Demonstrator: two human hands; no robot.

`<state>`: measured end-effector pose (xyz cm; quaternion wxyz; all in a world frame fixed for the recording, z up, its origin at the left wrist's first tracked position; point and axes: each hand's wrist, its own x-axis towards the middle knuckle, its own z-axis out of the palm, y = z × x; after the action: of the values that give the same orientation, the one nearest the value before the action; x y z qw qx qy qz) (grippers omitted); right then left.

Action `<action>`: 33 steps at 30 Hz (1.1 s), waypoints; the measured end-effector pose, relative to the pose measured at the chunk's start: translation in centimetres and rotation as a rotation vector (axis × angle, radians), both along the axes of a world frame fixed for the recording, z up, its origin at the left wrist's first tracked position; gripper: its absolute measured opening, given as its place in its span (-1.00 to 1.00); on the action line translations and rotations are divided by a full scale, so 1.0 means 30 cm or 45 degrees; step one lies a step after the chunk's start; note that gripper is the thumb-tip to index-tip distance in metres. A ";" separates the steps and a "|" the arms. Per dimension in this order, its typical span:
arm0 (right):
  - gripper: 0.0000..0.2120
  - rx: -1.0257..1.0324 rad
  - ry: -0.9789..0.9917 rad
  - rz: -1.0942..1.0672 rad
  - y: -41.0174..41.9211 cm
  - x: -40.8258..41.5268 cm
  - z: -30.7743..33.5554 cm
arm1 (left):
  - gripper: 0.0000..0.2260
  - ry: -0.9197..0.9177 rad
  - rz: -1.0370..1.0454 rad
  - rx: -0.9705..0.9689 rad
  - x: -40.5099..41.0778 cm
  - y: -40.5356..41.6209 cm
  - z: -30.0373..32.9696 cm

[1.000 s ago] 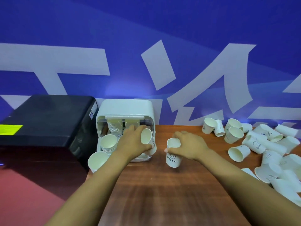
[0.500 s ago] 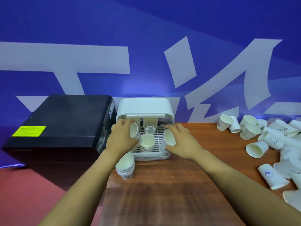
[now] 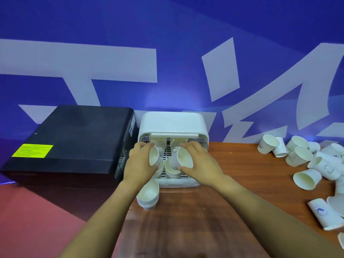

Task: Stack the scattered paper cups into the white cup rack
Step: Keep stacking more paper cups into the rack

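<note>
Hands have moved into the white cup rack (image 3: 173, 123) mouth — left hand (image 3: 140, 162) grips one paper cup (image 3: 154, 158), right hand (image 3: 200, 164) another (image 3: 183, 160), both now poised over the inner stacks (image 3: 172, 169).

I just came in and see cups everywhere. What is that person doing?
A person is putting white paper cups into the white plastic cup rack. The left hand grips one cup and the right hand another, both at the rack's open front. Many loose cups lie on the brown wooden table.
</note>
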<state>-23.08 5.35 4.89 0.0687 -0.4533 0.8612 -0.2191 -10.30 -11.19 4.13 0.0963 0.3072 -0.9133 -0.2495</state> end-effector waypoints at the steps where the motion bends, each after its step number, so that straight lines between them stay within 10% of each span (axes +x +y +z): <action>1: -0.32 0.010 -0.008 0.004 -0.006 -0.003 -0.006 | -0.38 -0.011 -0.003 -0.004 -0.005 -0.005 -0.007; 33: -0.33 0.353 -0.279 -0.048 -0.005 -0.074 -0.165 | -0.35 -0.237 -0.151 0.094 -0.096 0.017 -0.095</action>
<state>-25.29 5.20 -0.06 0.2200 -0.3968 0.8788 -0.1476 -13.17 -10.68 1.29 -0.0151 0.2778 -0.9251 -0.2585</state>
